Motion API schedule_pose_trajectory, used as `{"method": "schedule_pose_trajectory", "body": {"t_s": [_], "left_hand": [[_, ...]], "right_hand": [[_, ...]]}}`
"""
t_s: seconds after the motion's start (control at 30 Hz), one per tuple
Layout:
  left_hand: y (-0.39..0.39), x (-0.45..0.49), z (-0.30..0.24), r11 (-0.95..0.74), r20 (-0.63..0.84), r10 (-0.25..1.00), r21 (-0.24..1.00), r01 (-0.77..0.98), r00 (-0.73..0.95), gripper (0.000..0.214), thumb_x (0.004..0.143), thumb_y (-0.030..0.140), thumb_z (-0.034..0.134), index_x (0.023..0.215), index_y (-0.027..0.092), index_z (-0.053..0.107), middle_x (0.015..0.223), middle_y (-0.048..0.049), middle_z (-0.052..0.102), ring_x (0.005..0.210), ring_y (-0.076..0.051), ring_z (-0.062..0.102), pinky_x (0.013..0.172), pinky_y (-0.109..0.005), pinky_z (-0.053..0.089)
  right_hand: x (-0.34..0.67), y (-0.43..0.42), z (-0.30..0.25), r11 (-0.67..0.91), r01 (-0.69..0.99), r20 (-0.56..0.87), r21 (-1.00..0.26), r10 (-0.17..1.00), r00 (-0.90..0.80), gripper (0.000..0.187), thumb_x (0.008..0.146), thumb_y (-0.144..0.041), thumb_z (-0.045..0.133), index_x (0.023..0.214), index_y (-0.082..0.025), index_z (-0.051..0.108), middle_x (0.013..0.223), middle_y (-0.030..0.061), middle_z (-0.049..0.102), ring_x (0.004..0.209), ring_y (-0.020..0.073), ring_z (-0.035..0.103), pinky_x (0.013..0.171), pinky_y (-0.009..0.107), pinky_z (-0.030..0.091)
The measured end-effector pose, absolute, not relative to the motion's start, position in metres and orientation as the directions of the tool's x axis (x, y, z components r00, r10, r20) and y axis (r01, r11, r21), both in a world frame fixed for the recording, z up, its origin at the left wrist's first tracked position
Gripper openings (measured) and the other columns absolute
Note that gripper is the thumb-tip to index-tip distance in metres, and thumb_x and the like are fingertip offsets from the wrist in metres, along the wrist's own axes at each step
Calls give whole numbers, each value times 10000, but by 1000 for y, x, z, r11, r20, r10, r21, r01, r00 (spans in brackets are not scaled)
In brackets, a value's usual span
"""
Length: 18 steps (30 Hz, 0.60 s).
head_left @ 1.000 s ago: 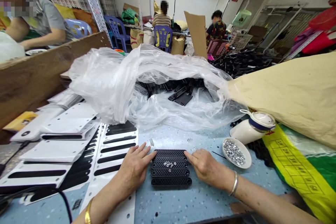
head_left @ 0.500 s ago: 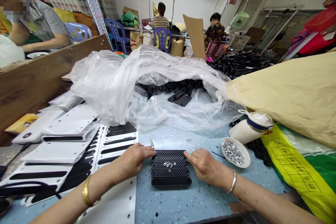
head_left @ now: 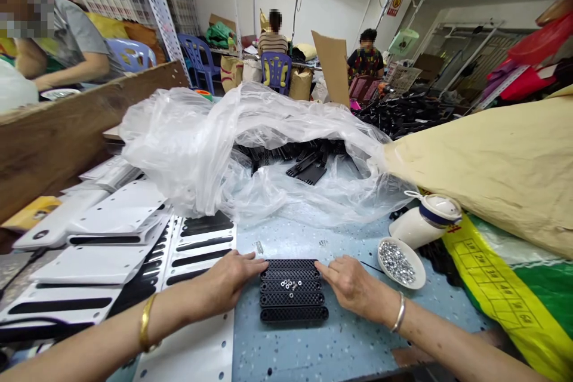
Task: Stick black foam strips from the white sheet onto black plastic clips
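Note:
Several black ribbed plastic strips (head_left: 293, 298) lie side by side on the blue speckled table (head_left: 313, 352) right in front of me. A few small metal washers (head_left: 289, 284) rest on top of them. My left hand (head_left: 227, 282) presses its fingertips against the strips' left ends, fingers together and lying flat. My right hand (head_left: 351, 285) touches their right ends, index finger stretched out. Neither hand holds anything.
A small white dish of metal washers (head_left: 400, 261) and a tipped white jug (head_left: 424, 221) sit to the right. A clear plastic bag (head_left: 250, 149) with black parts lies behind. White slotted panels (head_left: 107, 239) are stacked at left. Other people sit farther off.
My left forearm has swung out to the left and its fingers have drawn closer together. The view has tilted slightly. The strips stay in place between both hands.

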<state>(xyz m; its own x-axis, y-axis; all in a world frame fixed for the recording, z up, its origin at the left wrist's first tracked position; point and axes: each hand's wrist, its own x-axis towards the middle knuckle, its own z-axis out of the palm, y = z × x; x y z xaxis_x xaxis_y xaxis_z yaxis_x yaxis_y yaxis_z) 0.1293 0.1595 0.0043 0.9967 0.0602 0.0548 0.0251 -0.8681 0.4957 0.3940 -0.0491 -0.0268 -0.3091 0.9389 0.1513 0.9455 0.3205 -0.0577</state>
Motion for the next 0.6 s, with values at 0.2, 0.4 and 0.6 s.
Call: {"method": "schedule_pose_trajectory", "body": {"t_s": [0.2,0.4,0.6], "left_hand": [[127,129,-26,-935,25,176,316,159,984,722,627,3,519,1340,108,457,1360,-232,582,1280,-400,521,919,-553,493],[123,135,-31,-938,35,251,257,234,967,587,643,-13,500,1204,138,581,1251,-199,666,1160,-368,616,840,-509,522],[126,120,-54,-926,247,302,308,221,921,552,807,18,418,1331,166,511,1256,-159,683,1189,-343,621,839,-490,539]], "right_hand": [[395,-51,-32,332,942,214,-60,926,-312,479,826,44,435,1284,-69,517,753,68,630,655,197,530,613,330,406],[393,-47,-34,343,935,277,-93,911,-307,448,829,51,386,1229,-68,549,713,68,620,624,194,515,576,318,394],[380,-45,-27,256,944,379,-210,911,-163,274,982,-87,373,1077,-109,629,649,28,574,578,161,491,553,284,351]]}}
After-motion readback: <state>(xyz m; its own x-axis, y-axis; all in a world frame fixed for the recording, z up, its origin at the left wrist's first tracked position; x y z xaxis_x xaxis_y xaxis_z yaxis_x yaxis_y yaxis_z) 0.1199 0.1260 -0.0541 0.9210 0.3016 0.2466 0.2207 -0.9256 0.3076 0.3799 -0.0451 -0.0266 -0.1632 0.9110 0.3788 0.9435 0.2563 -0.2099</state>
